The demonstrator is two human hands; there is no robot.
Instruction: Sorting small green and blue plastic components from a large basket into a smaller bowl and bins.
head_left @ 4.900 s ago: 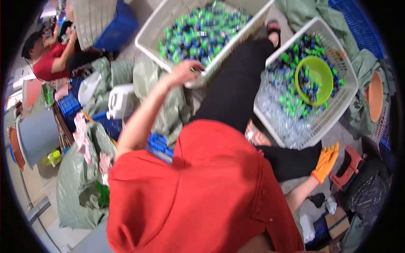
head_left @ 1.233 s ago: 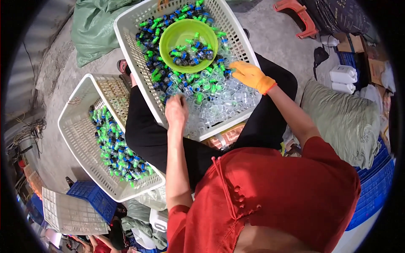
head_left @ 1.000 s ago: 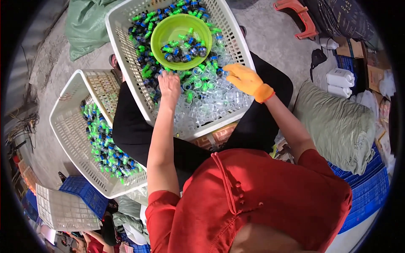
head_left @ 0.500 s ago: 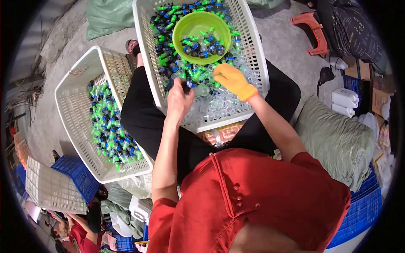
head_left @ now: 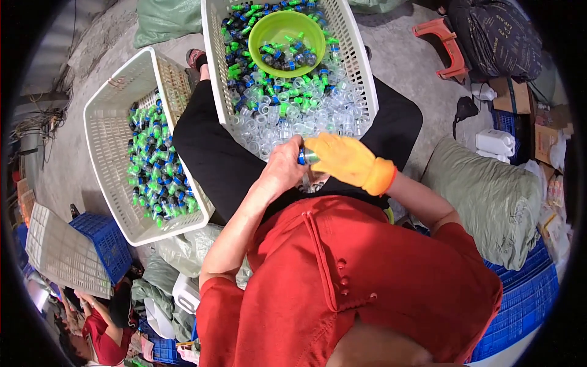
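Capped piece (head_left: 307,157), seemingly green and blue, gripped between bare left hand (head_left: 282,170) and orange-gloved right hand (head_left: 346,160) fingers.

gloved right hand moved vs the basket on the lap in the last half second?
Yes. The gloved right hand has pulled back from the parts toward the near rim of the white basket, meeting the left hand.
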